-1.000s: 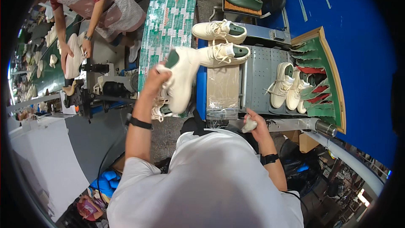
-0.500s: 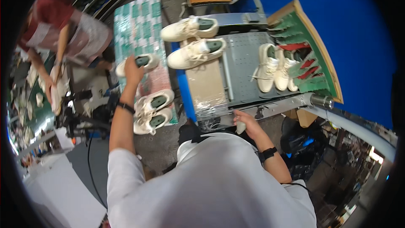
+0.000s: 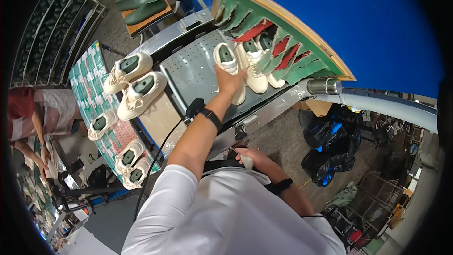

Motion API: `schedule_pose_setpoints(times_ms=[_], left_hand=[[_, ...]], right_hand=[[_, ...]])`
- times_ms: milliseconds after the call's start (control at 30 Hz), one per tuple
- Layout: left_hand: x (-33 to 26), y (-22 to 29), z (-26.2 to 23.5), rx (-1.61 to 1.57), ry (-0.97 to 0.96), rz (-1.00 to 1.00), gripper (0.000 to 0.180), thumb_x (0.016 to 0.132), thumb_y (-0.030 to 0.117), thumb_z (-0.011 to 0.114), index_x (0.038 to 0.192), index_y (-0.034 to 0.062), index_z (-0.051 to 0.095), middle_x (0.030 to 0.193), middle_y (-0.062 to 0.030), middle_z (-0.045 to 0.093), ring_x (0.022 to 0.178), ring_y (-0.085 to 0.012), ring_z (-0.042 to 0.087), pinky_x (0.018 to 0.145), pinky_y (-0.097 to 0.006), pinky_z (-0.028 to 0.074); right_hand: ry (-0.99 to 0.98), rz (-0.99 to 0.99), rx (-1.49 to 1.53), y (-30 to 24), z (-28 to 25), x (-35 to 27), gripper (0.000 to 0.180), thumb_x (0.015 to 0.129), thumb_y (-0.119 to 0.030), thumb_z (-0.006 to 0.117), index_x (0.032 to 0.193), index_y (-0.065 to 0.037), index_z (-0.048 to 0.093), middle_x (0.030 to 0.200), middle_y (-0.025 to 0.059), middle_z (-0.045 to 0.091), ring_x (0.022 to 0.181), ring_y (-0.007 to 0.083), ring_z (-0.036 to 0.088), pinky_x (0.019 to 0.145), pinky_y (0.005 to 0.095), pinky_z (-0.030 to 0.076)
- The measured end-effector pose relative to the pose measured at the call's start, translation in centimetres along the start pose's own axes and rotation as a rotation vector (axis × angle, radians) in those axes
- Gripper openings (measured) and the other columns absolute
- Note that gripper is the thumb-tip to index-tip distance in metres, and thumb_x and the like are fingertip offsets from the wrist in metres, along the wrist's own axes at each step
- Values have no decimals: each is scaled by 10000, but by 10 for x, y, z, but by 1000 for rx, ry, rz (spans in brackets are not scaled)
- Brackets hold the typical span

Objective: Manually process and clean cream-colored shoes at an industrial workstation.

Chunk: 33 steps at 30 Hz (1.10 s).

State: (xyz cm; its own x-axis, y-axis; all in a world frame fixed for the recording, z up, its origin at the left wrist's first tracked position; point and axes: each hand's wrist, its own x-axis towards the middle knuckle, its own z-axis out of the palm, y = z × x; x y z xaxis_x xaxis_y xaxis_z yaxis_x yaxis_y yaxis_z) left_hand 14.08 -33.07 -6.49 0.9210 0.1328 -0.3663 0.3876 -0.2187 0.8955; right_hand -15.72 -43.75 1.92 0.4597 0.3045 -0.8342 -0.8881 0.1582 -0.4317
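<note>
Half a second ago the left hand (image 3: 229, 79) was out over the green patterned mat (image 3: 85, 73) on the left, at the small shoes there; now it reaches across to the perforated metal surface (image 3: 191, 73) and closes on a cream shoe (image 3: 228, 66) at the mouth of the green-fringed opening (image 3: 283, 47). The view has also swung to the right.

From the head camera, the left hand's fingers wrap over the heel and side of that shoe, partly curled, the thumb hidden behind it. The right hand (image 3: 245, 158) sits low against the person's chest, closed loosely round a small pale object; how tightly it grips cannot be told.

The shoe looks light and fairly stiff, since a green last fills it and shows through the collar. Its cream upper probably marks easily, so the firm heel or the sole edge seems the better hold than the laces. It stands toe away from the person, touching a second pair of cream shoes (image 3: 257, 73) just beside it.

Two larger cream shoes (image 3: 134, 82) lie on the brown board to the left, and three smaller ones (image 3: 118, 148) rest on the mat. Another person in a red top (image 3: 21, 108) works at the far left.
</note>
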Motion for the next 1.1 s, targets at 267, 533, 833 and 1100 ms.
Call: schedule_pose_setpoints(times_ms=[267, 533, 833, 1100], left_hand=[[-2, -24, -108, -481, -308, -427, 578, 910, 212, 801, 1413, 30, 582, 1115, -81, 731, 978, -242, 709, 842, -412, 600], [-153, -21, -276, -146, -18, -237, 609, 874, 245, 835, 1352, -39, 589, 1142, -114, 757, 971, -222, 743, 862, -369, 596], [-189, -47, -318, 619, -44, -104, 705, 832, 492, 854, 1277, -9, 631, 1179, -252, 737, 1075, -417, 726, 955, -492, 561], [-178, -28, -359, 173, -396, -229, 315, 991, 316, 720, 1051, 9, 753, 921, -135, 775, 798, -247, 747, 631, -433, 600]], right_hand=[[51, 127, 520, -1, -14, -30, 315, 951, -330, 796, 1107, -69, 718, 975, 81, 734, 873, 184, 723, 841, 323, 604], [-141, 16, 195, -9, 28, 46, 394, 1038, -243, 541, 1293, 18, 688, 1022, 104, 724, 901, 221, 704, 847, 353, 585], [-126, -110, -139, -31, 115, 72, 296, 1048, -313, 657, 1066, -26, 730, 905, 55, 723, 775, 164, 698, 733, 310, 565], [-145, -322, -433, -49, 122, 77, 336, 1027, -353, 637, 1075, -35, 734, 849, 13, 675, 828, 117, 603, 767, 273, 476]])
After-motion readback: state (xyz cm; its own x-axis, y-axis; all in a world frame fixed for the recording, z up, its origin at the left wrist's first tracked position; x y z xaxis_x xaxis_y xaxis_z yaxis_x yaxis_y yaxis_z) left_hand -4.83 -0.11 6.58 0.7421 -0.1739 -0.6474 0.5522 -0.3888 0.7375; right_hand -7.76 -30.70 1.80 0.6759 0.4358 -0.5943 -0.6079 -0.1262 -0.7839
